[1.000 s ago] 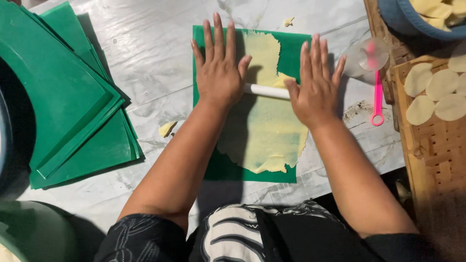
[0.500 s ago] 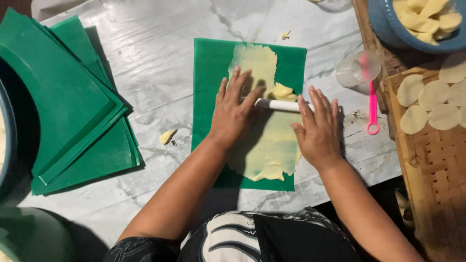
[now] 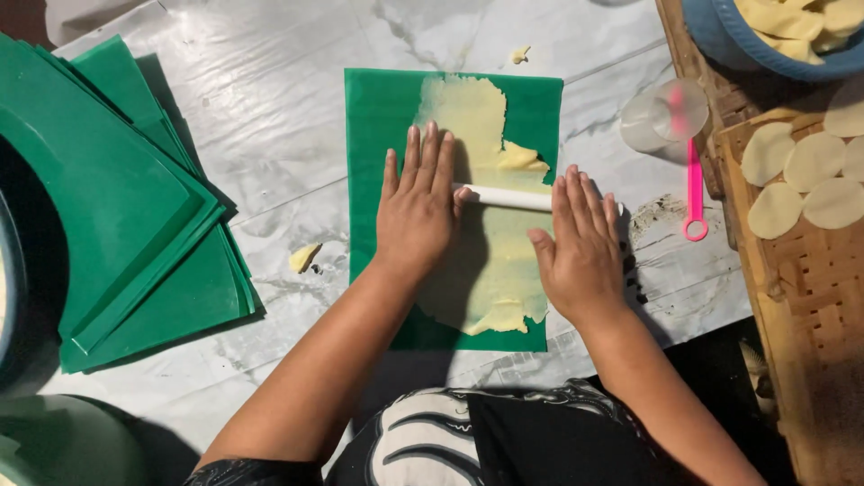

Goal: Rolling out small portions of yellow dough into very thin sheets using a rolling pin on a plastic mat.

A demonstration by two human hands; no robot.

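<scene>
Two flat hands point(image 3: 504, 225) press roller point(image 3: 506, 197) onto dough point(image 3: 486, 270).

dough sheet point(image 3: 490, 261): soft, pale yellow, matt, ragged edges
rolling pin point(image 3: 504, 196): white plastic, smooth
cutting mat point(image 3: 382, 117): green plastic, smooth, slight sheen
stacked mats point(image 3: 108, 198): same green plastic, smooth
table cover point(image 3: 261, 99): glossy marble-print plastic sheet, creased
tray point(image 3: 810, 288): woven bamboo, rough
cup point(image 3: 661, 117): clear plastic
cutter handle point(image 3: 695, 193): pink plastic, glossy
</scene>
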